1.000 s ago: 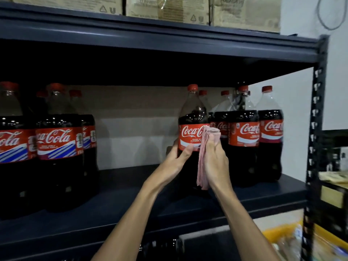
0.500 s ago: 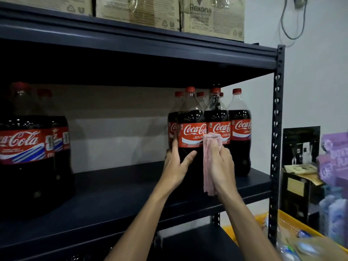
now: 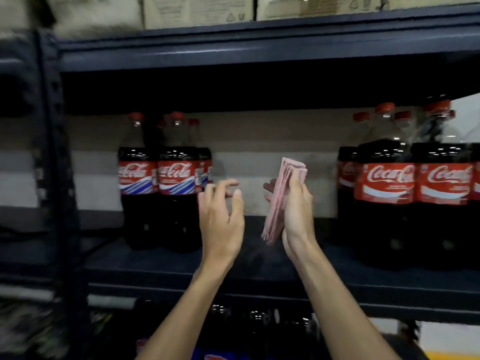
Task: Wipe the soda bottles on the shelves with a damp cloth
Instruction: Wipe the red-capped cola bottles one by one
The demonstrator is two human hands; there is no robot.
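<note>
In mid-frame the left hand point(image 3: 220, 211) hangs loose-fingered and empty just right of the upright soda bottles point(image 3: 176, 183) at left centre, nearer them than the right hand point(image 3: 297, 211), which clasps the folded pink cloth point(image 3: 281, 193) on end, apart from the right-side bottles point(image 3: 387, 183)

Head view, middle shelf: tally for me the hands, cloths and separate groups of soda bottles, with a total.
Hands: 2, left hand, right hand
Cloths: 1, pink cloth
Bottle groups: 2, left group, right group
Total: 5
</note>
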